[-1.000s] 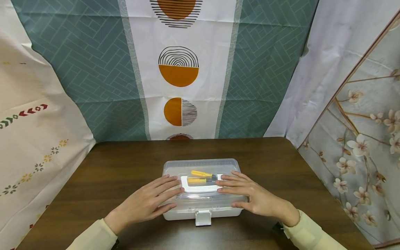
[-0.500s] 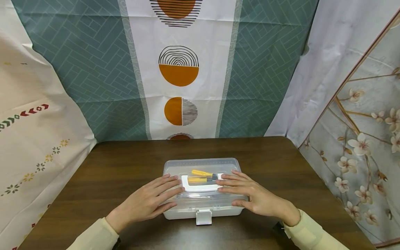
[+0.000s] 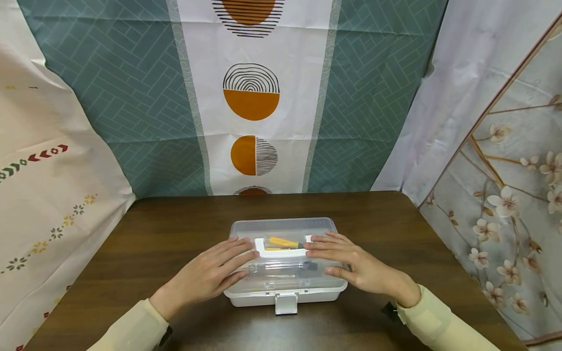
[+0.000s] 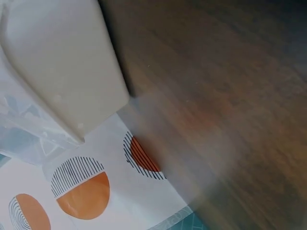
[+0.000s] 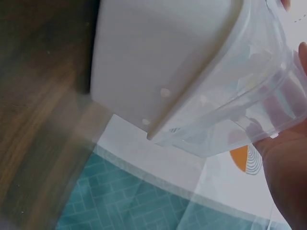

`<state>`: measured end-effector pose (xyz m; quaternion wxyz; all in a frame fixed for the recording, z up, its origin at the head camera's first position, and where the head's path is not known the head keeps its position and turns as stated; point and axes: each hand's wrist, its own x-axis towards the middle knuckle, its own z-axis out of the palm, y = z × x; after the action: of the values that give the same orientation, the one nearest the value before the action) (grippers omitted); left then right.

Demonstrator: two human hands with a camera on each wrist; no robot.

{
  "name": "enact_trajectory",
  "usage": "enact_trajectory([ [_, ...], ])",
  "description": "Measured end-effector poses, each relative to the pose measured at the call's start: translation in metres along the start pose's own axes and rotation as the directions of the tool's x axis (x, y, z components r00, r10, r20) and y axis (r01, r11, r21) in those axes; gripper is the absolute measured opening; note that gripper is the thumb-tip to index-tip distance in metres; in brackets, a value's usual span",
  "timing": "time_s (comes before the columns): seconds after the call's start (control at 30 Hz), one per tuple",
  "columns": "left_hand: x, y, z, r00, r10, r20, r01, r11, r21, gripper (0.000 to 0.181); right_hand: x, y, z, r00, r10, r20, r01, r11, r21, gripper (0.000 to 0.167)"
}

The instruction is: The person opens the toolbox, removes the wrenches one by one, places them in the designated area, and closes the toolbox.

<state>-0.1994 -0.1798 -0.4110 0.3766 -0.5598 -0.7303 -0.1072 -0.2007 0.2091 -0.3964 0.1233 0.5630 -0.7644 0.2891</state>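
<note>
A clear plastic toolbox lid (image 3: 285, 225) with a white handle (image 3: 281, 253) sits tilted over a white base (image 3: 254, 301). Its front latch (image 3: 286, 305) hangs down. My left hand (image 3: 204, 278) holds the lid's left end, my right hand (image 3: 355, 268) its right end, fingers over the top and thumbs towards the front. Yellow-handled tools (image 3: 283, 242) show through the plastic; their exact kind is unclear. In the right wrist view, my hand (image 5: 288, 165) is against the lid (image 5: 225, 108), beside the base (image 5: 153, 48). The left wrist view shows the base (image 4: 67, 62) but no hand.
The dark wooden table (image 3: 184, 229) extends around the toolbox on every side. Behind its far edge hangs a teal and white patterned cloth (image 3: 145, 97). Printed fabric borders the left (image 3: 57, 204) and a floral cloth (image 3: 505, 243) the right.
The lid has risen at the front and tilted back, its handle moving up in the head view. More of the base's rim shows. Both hands have shifted slightly upward with the lid.
</note>
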Motion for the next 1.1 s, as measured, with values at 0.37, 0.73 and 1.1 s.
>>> enact_trajectory([
  [0.37, 0.008, 0.000, -0.004, 0.998, -0.020, -0.057, 0.024, 0.997, 0.068, 0.041, 0.009, 0.005, -0.011, 0.995, 0.100, -0.012, -0.099, 0.991, 0.086, 0.058],
  [0.73, 0.000, 0.000, -0.010, 0.999, 0.005, -0.043, 0.000, 0.993, 0.117, 0.041, 0.013, 0.005, -0.015, 0.988, 0.155, -0.005, -0.152, 0.978, 0.146, 0.052],
  [1.1, -0.009, -0.006, -0.009, 0.997, 0.061, -0.045, -0.054, 0.988, 0.141, 0.050, 0.018, 0.009, -0.020, 0.988, 0.149, -0.030, -0.143, 0.977, 0.161, 0.050],
])
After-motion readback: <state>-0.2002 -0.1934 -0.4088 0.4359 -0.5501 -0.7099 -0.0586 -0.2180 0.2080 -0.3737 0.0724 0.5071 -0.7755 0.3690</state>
